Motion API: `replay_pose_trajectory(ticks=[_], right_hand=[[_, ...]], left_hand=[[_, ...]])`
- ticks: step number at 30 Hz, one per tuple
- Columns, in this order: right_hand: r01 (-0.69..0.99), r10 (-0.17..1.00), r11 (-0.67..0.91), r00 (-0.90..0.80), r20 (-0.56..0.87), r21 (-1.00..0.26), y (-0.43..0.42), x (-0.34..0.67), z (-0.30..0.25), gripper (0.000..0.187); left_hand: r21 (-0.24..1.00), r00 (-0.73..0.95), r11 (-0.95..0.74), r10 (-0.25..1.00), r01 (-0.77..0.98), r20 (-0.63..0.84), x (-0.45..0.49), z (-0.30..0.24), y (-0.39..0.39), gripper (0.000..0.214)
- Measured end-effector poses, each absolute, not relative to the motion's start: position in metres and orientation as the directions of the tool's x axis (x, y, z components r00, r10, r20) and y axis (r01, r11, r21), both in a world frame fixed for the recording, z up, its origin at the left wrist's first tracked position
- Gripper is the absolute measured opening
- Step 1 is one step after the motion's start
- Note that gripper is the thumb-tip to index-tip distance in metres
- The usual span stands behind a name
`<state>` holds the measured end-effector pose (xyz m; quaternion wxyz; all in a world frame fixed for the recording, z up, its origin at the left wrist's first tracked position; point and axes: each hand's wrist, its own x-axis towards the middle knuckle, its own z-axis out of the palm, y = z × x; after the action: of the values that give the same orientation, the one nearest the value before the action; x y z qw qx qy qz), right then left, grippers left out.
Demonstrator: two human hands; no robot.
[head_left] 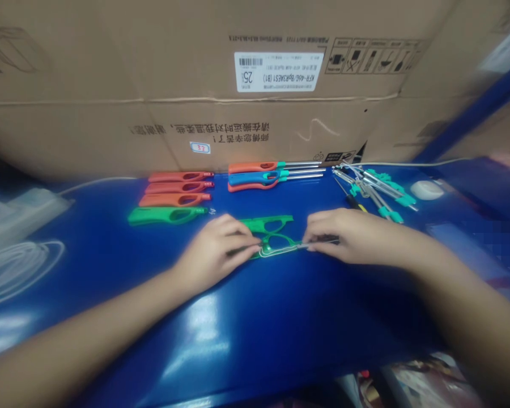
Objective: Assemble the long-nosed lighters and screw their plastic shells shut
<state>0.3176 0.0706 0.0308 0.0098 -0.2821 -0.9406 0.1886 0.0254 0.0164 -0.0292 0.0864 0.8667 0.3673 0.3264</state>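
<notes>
A green lighter shell (pixel 272 233) lies open on the blue table (pixel 255 317) between my hands. My left hand (pixel 215 249) presses its fingertips together on the shell's left end. My right hand (pixel 344 233) pinches a thin metal tube at the shell's right end. Both hands rest on the table top. A second green shell half (pixel 267 222) lies just behind it.
Three orange handles (pixel 178 187) and a green handle (pixel 165 215) lie at the back left. Three assembled lighters (pixel 272 174) lie at the back centre. Several metal tube parts with teal ends (pixel 374 190) sit at the back right. A cardboard box (pixel 246 79) walls the back. White cable (pixel 17 266) lies left.
</notes>
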Motion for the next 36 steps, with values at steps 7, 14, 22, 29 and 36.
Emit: replay_pose_trajectory(ticks=[7, 14, 22, 29, 36], right_hand=[[0.536, 0.540, 0.813, -0.840, -0.050, -0.228, 0.072, 0.318, 0.031, 0.015], [0.531, 0.529, 0.823, -0.846, -0.068, -0.201, 0.072, 0.314, 0.027, 0.017], [0.528, 0.528, 0.848, -0.849, -0.020, -0.038, 0.063, 0.304, 0.028, 0.023], [0.615, 0.617, 0.785, -0.765, -0.185, 0.076, 0.053, 0.295, 0.034, 0.023], [0.611, 0.608, 0.789, -0.766, -0.209, 0.060, 0.045, 0.293, 0.032, 0.024]], left_hand=[[0.384, 0.534, -0.731, 0.678, 0.564, 0.506, 0.024, -0.032, 0.016, 0.015], [0.371, 0.535, -0.724, 0.684, 0.582, 0.496, 0.025, -0.032, 0.016, 0.015], [0.351, 0.536, -0.725, 0.681, 0.593, 0.499, 0.025, -0.033, 0.015, 0.016], [0.329, 0.540, -0.727, 0.675, 0.603, 0.503, 0.026, -0.034, 0.015, 0.015], [0.321, 0.542, -0.726, 0.676, 0.609, 0.500, 0.026, -0.033, 0.015, 0.015]])
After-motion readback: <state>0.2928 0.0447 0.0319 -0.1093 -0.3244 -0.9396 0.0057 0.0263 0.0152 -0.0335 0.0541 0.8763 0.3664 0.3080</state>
